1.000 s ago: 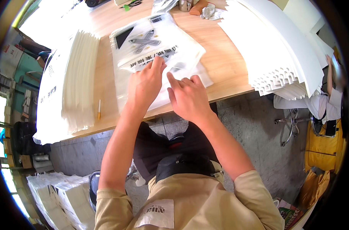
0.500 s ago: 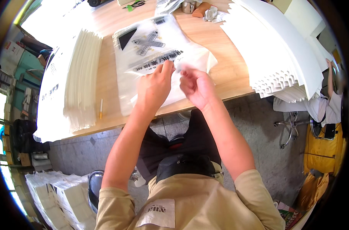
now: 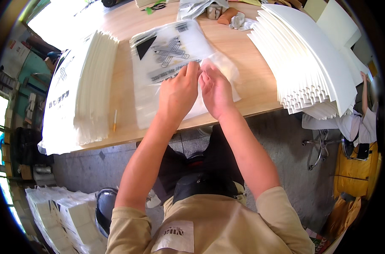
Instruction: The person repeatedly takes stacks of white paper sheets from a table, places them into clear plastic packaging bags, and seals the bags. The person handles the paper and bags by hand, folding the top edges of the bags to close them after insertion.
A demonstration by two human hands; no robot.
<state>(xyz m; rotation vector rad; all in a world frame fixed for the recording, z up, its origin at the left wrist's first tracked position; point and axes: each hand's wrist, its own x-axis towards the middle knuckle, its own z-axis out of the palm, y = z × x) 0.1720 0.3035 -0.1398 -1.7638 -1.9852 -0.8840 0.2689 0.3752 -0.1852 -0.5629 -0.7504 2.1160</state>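
Note:
A clear plastic bag printed with crossed pencils and a black triangle lies flat on the wooden table in front of me. Above its near part, my left hand is closed, thumb and fingers pinching the loose film. Close beside it, my right hand has its fingers curled together on the same film, palm turned inward. The two sets of fingertips nearly meet, and the exact fold between them is hidden. Loose film spreads out to the right of my right hand.
Filled printed bags stand piled at the left, beside a cigarette. Staggered white paper stacks fill the right side. Scissors, a metal cup and a white cloth lie at the back. A person sits at the far right.
My right hand has come up and in toward my left, its fingers closing on the film. My left hand has shifted slightly right. The view has moved a little.

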